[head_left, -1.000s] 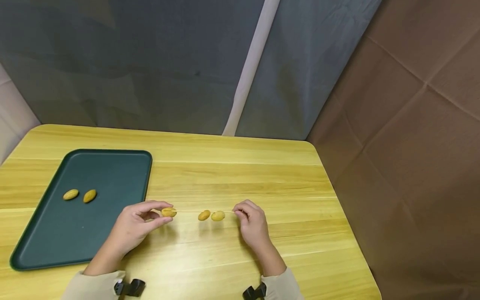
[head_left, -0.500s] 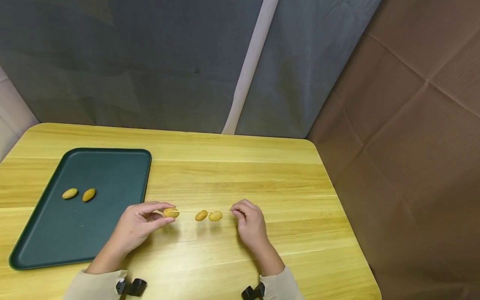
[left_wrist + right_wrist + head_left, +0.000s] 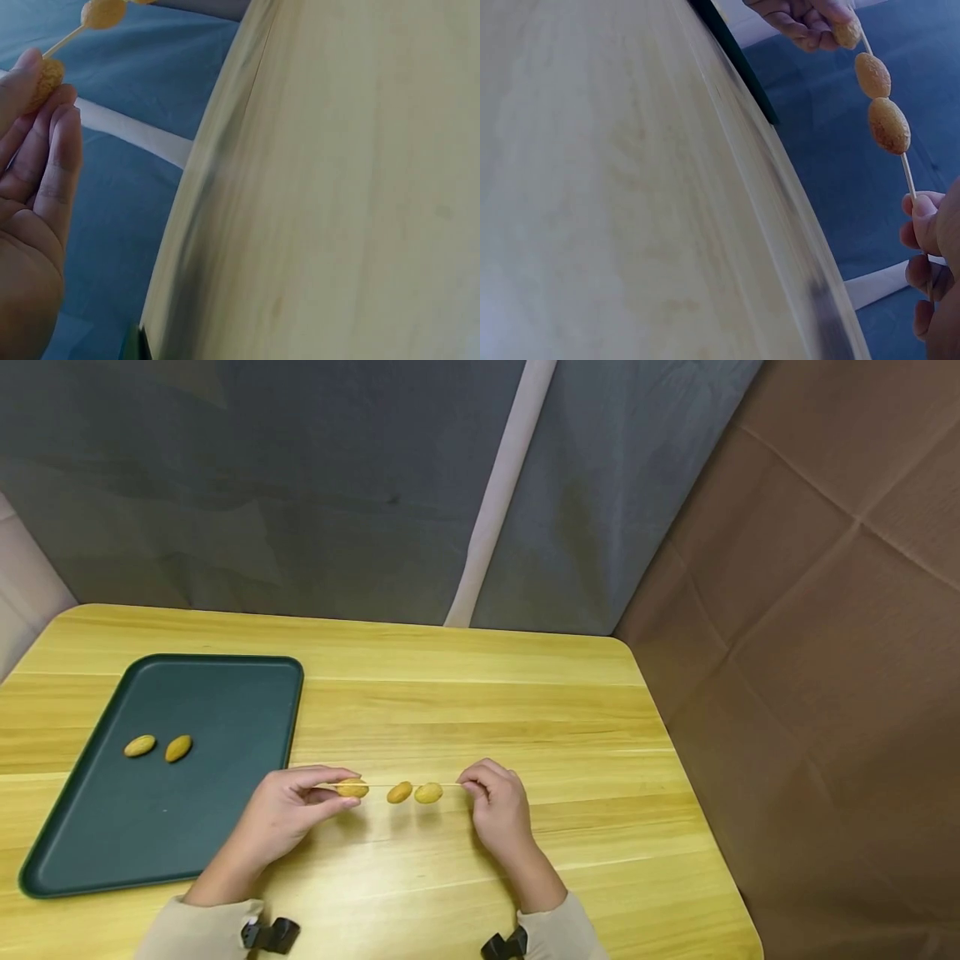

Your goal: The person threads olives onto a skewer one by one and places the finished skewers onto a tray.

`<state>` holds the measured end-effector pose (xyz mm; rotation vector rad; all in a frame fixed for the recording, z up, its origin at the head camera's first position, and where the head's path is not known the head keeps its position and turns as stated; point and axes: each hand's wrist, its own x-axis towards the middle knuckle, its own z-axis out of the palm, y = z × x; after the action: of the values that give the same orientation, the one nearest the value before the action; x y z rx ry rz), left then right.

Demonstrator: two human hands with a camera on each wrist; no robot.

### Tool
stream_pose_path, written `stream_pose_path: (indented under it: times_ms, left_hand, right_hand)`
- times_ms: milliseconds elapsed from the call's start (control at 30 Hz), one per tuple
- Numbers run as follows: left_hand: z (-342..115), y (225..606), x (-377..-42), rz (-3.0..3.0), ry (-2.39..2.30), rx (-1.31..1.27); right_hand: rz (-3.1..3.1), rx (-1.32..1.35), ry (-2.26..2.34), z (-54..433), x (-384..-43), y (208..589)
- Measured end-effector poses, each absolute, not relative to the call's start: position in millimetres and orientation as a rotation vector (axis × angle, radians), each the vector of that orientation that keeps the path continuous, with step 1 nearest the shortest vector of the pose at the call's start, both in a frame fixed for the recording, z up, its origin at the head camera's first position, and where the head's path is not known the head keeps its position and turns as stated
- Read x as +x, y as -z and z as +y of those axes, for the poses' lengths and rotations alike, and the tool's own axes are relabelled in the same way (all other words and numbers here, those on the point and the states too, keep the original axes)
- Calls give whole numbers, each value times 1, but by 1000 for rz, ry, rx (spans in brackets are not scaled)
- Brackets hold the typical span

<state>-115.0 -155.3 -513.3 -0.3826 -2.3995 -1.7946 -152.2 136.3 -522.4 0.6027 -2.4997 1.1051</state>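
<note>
A thin wooden skewer [image 3: 910, 174] is held level above the table in the head view. My right hand [image 3: 501, 806] grips its right end, the fingers curled round the stick. Two oval golden-brown food pieces, one nearer the right hand [image 3: 428, 792] and one in the middle [image 3: 399, 792], sit close together on it. A third oval piece [image 3: 352, 788] is on the skewer's left part, pinched between thumb and fingers of my left hand [image 3: 281, 810]. Its rough, golden surface shows in the left wrist view. A stretch of bare stick separates it from the middle piece.
To the left lies a dark green tray [image 3: 225, 658] with two more oval pieces, one paler [image 3: 140, 746] and one browner [image 3: 178, 748]. The wooden table [image 3: 480, 693] backs onto a grey cloth [image 3: 300, 485]; a brown cloth [image 3: 825, 652] hangs on the right.
My left hand has moved right along the skewer with the third piece, narrowing the gap to the other two. The right hand and its pieces have shifted slightly left.
</note>
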Motion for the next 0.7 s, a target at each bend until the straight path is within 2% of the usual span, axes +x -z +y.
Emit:
stream_pose_path:
  times_ms: [700]
  left_hand:
    - [-145, 513, -116, -2409, 1798, -438]
  right_hand:
    - [-2497, 653, -1071, 132, -150, 522]
